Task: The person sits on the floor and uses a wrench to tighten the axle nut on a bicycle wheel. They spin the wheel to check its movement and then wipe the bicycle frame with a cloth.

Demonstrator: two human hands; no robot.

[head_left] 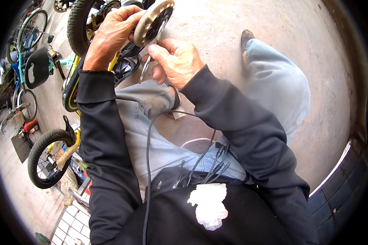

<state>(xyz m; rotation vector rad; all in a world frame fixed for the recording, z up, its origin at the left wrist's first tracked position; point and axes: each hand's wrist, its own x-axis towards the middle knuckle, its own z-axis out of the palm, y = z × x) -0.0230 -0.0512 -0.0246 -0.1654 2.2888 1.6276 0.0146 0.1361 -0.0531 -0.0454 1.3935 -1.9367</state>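
Note:
At the top, my left hand grips a small wheel with a pale translucent rim and a black spoked hub, like a child's bike stabilizer wheel. My right hand is close below it, thumb and fingers closed on a slim silver metal piece that runs up along the wheel's hub face. Whether that piece is a spanner or a bracket I cannot tell. Behind my left wrist is a small yellow and black bike, its fat black tyre showing beside my fingers.
Another yellow bike part with a black-tyred wheel lies left of my left sleeve. Farther left stands a turquoise bicycle. Black cables cross my lap. My bent right leg rests on the concrete floor. Dark tiles line the lower right.

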